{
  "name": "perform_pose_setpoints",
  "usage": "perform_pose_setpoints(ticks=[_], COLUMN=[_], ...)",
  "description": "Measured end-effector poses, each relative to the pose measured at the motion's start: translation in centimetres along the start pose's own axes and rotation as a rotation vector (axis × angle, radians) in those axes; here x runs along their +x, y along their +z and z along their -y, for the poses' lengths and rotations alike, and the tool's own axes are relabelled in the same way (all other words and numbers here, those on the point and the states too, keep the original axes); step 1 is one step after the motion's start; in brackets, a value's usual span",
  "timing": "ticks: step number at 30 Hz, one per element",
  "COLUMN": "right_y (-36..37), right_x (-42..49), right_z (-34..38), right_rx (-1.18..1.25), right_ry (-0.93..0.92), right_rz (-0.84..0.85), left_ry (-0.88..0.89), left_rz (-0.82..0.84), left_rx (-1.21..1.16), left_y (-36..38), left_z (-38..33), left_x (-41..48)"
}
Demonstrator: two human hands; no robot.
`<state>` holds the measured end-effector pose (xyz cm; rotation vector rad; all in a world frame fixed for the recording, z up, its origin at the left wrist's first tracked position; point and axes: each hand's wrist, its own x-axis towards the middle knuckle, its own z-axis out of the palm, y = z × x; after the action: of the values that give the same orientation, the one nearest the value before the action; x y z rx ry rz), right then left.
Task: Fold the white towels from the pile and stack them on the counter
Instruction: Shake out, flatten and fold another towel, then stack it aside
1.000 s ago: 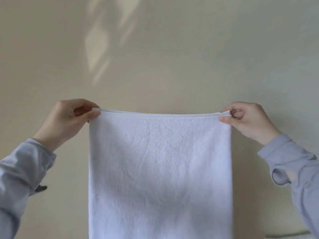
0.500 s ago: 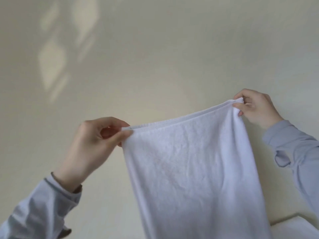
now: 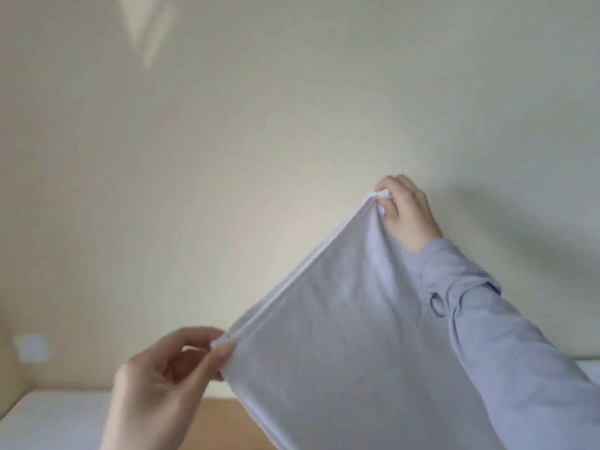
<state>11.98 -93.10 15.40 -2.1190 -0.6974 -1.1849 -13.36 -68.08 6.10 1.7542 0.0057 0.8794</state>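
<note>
A white towel (image 3: 341,345) hangs in the air in front of a pale wall, its top hem running diagonally from lower left to upper right. My left hand (image 3: 162,384) pinches the lower left corner of the hem between thumb and fingers. My right hand (image 3: 406,212) grips the upper right corner, held higher and farther away. The towel's lower part runs out of view at the bottom edge. My right sleeve (image 3: 506,345) overlaps the towel's right side.
A white surface (image 3: 48,417) lies at the lower left, with a brown wooden surface (image 3: 224,423) beside it under the towel. A wall socket plate (image 3: 31,347) sits low on the left wall. A strip of white surface (image 3: 592,368) shows at far right.
My left hand has dropped lower and nearer, my right hand has stayed high, so the hem has tilted steeply. The view has tipped down, revealing the surfaces below.
</note>
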Motion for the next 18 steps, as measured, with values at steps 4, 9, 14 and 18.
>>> perform_pose_setpoints(ticks=[4,9,14,18], right_y=[9.4,20.1,29.3,36.6], right_x=[-8.7,-17.4,-22.1,-25.0], right_z=[1.9,6.6,14.1,20.1], right_rx=[0.124,0.255,0.35,0.383], right_ry=[0.036,0.124,0.058,-0.034], right_rz=[0.203,0.493,0.7,0.84], left_ry=[-0.211,-0.466,-0.683,-0.797], left_rz=[-0.091,-0.228,-0.434,-0.538], left_rx=[0.25,0.349,0.37,0.359], left_y=[-3.6,-8.9,-16.2,-21.0], left_z=[6.9,13.5,19.8,24.9], left_x=[-6.5,-12.1,-15.4,-18.1])
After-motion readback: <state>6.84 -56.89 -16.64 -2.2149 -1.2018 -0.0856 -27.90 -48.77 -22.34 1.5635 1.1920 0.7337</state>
